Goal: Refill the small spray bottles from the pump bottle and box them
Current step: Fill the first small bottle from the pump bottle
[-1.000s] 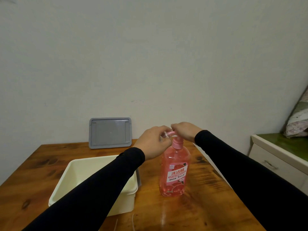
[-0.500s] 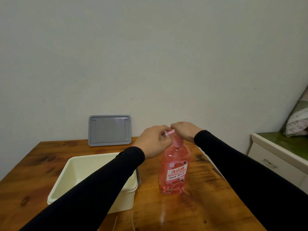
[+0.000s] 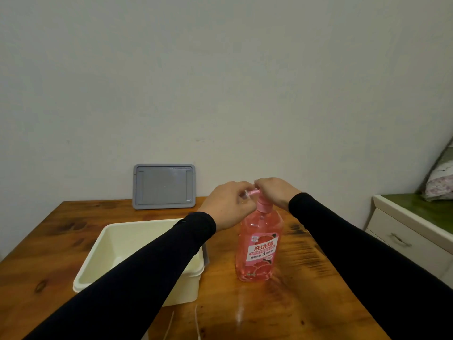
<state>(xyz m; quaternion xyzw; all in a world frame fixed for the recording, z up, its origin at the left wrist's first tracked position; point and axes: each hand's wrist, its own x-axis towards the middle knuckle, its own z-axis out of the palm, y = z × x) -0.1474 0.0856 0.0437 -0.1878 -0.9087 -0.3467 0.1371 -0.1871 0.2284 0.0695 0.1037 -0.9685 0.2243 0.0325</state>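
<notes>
A pink pump bottle (image 3: 259,249) with a white and pink label stands upright on the wooden table (image 3: 294,303). My right hand (image 3: 273,191) rests on top of its pump head, fingers closed over it. My left hand (image 3: 228,207) holds a small clear spray bottle (image 3: 245,196) under the pink spout; most of that bottle is hidden in my fingers. A cream plastic box (image 3: 117,249) sits open to the left of the pump bottle, partly covered by my left sleeve.
A grey lid (image 3: 164,186) leans upright against the wall at the table's back edge. A white cabinet (image 3: 411,231) with a green top stands to the right, with a patterned cushion (image 3: 441,177) on it. Two thin white cords (image 3: 196,320) lie near the front edge.
Both hands stay at the pump head. The view has tilted slightly, so the table and lid sit a little higher in the frame.
</notes>
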